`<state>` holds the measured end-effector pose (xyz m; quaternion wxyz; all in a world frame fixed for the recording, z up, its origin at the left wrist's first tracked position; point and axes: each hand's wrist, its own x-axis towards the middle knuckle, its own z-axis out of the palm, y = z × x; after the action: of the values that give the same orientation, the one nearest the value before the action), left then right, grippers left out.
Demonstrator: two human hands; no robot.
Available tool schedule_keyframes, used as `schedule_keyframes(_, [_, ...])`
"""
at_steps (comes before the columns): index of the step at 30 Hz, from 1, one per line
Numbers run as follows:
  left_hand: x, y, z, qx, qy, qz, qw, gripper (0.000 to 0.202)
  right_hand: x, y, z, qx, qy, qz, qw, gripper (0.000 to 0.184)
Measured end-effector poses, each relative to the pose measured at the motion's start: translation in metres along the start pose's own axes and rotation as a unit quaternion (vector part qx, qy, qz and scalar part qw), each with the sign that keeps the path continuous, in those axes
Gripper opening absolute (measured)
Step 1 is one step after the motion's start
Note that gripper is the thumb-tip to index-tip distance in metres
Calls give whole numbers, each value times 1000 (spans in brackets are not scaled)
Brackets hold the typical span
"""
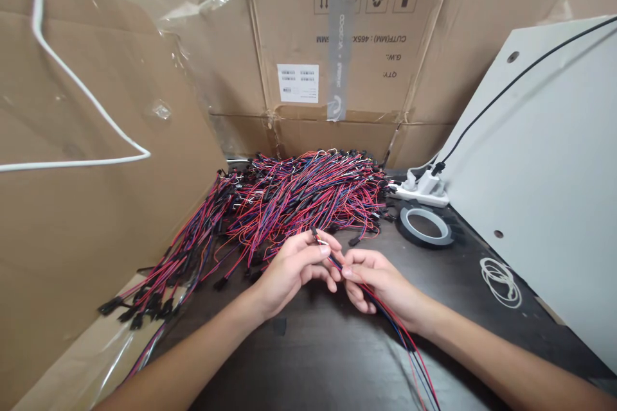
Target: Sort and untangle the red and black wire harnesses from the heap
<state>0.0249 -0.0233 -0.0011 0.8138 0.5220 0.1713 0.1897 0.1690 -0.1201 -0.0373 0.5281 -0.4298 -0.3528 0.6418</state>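
A wire harness (pixel 393 319) of red, black and blue wires runs between my hands and trails down toward the lower right. My left hand (pixel 301 263) pinches its upper end, close to a small black connector (pixel 314 231) and a short white wire. Thumb and fingertips of my right hand (pixel 373 277) are closed on the wires a little lower down. Just beyond my hands lies a big heap of similar wire harnesses (pixel 308 196) with black connectors. More of them spread to the left in a loose bundle (pixel 164 270).
Right of the heap sit a roll of black tape (pixel 427 225) and a white power strip (pixel 419 192) with plugs. A coil of pale cord (pixel 501 282) lies near the white panel (pixel 544 160). Cardboard boxes (pixel 231 32) wall off the back and left of the dark table (pixel 270 372).
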Motion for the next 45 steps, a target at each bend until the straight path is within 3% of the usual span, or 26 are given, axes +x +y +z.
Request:
schedule_keyframes(7, [0, -2, 0, 23, 17, -2, 1000, 21, 0, -1, 0, -16, 29, -5, 999, 23])
schedule_keyframes(21, [5, -7, -2, 78, 63, -16, 995, 31, 1, 0, 0, -11, 27, -13, 999, 21])
schedule_keyframes(45, [4, -10, -5, 46, 22, -41, 998, 31, 3, 7, -3, -74, -8, -43, 996, 25])
